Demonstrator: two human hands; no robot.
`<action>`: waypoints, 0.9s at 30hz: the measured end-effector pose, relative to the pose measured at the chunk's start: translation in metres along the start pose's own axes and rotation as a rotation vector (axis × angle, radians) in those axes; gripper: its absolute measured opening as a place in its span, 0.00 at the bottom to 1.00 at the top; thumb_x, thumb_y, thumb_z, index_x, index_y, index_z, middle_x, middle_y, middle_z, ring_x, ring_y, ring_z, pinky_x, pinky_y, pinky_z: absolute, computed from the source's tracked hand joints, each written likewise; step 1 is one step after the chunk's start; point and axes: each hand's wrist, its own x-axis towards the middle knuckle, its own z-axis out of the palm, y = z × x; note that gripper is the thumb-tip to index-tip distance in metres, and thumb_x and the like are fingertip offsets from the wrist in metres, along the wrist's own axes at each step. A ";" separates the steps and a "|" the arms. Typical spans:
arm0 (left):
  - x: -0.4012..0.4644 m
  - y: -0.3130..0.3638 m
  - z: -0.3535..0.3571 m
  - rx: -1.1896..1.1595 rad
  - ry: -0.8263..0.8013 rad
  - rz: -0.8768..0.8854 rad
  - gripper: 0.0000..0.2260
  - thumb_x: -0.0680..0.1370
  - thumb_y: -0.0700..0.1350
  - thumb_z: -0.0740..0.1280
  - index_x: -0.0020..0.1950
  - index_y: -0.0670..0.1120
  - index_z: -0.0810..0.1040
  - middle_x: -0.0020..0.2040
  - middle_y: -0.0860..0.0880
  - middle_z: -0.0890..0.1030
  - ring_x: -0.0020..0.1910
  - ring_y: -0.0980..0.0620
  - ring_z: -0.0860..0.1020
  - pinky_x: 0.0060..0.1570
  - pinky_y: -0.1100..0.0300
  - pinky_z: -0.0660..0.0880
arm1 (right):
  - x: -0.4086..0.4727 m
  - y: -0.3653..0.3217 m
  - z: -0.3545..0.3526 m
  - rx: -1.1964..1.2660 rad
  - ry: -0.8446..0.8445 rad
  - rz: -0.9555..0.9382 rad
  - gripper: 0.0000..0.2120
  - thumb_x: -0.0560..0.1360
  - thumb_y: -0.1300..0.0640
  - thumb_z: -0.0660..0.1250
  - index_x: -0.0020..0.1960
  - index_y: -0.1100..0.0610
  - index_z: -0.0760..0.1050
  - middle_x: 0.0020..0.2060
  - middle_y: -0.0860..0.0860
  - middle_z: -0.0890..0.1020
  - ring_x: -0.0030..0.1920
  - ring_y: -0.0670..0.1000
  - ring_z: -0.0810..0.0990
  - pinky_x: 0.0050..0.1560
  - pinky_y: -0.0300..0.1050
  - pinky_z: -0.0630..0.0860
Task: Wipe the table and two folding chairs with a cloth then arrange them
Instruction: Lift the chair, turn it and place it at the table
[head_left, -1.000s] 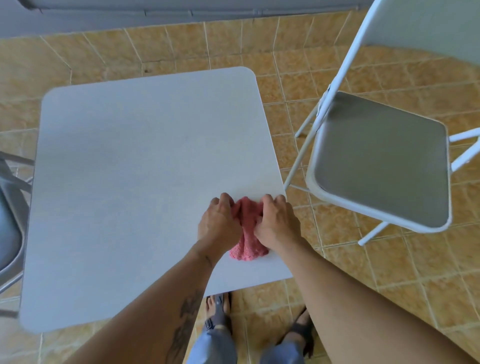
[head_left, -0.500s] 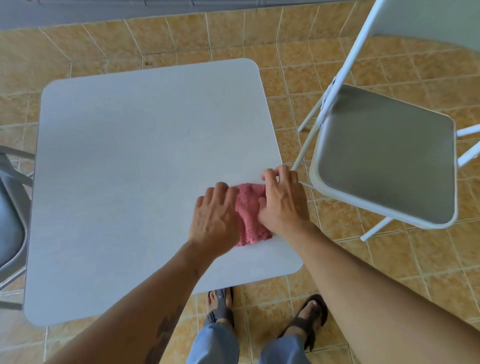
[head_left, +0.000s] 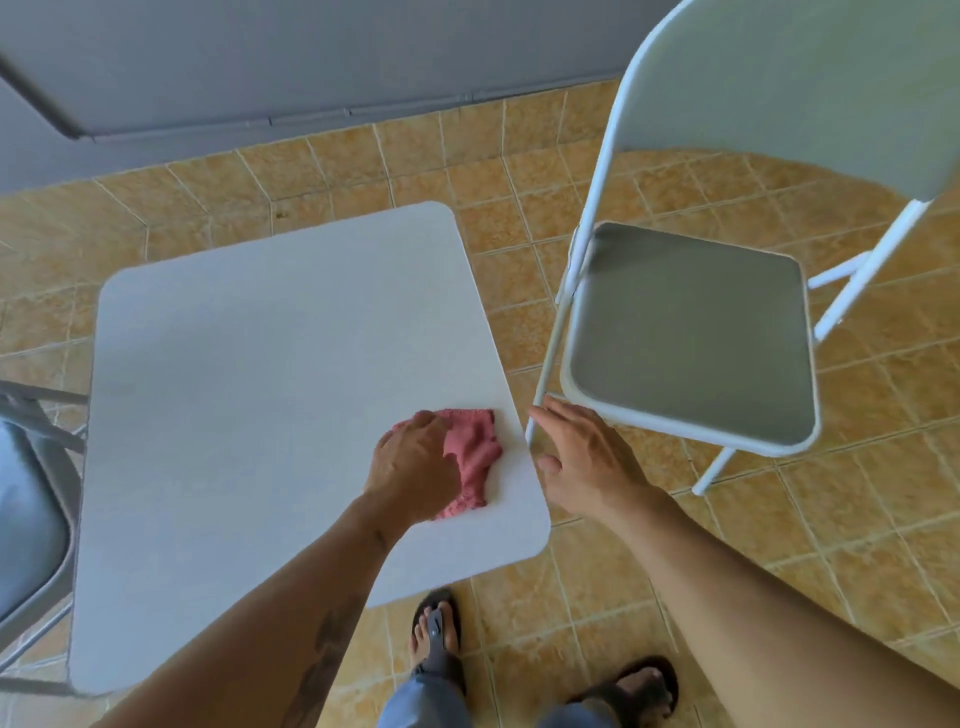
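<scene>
A pink cloth (head_left: 475, 457) lies crumpled on the white square table (head_left: 270, 374), near its right edge. My left hand (head_left: 413, 462) rests flat on the cloth's left part, pressing it to the tabletop. My right hand (head_left: 582, 462) hovers off the table's right edge with fingers spread, holding nothing, just short of the front rim of the white folding chair (head_left: 691, 338). That chair stands unfolded to the right, its grey seat facing up. A second, grey folding chair (head_left: 31, 509) shows partly at the left edge.
Tan tiled floor (head_left: 779, 519) surrounds the furniture. A grey wall with a ledge (head_left: 311, 78) runs along the back. My two sandalled feet (head_left: 436, 634) stand just in front of the table's near right corner.
My right hand has left the cloth and moved right, off the table toward the white chair. My left hand stays on the cloth. The view has tilted up, showing more wall.
</scene>
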 end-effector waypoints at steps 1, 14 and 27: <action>-0.002 0.018 -0.010 -0.061 0.028 -0.014 0.21 0.77 0.45 0.61 0.70 0.51 0.72 0.69 0.53 0.73 0.65 0.48 0.74 0.67 0.51 0.69 | -0.010 0.008 -0.019 0.036 0.025 0.023 0.30 0.77 0.56 0.64 0.77 0.50 0.61 0.77 0.48 0.63 0.75 0.51 0.61 0.74 0.47 0.61; -0.059 0.331 -0.129 -0.428 0.233 0.156 0.13 0.77 0.40 0.61 0.57 0.51 0.80 0.51 0.49 0.83 0.41 0.49 0.82 0.38 0.65 0.74 | -0.185 0.124 -0.290 0.142 0.297 0.190 0.25 0.77 0.53 0.64 0.74 0.52 0.67 0.73 0.48 0.70 0.72 0.51 0.68 0.71 0.45 0.65; -0.018 0.556 -0.172 -0.575 0.251 0.277 0.15 0.75 0.39 0.59 0.56 0.50 0.81 0.41 0.50 0.80 0.30 0.55 0.76 0.26 0.70 0.69 | -0.227 0.241 -0.479 0.142 0.422 0.298 0.23 0.80 0.53 0.62 0.74 0.48 0.66 0.73 0.47 0.69 0.72 0.52 0.67 0.71 0.50 0.66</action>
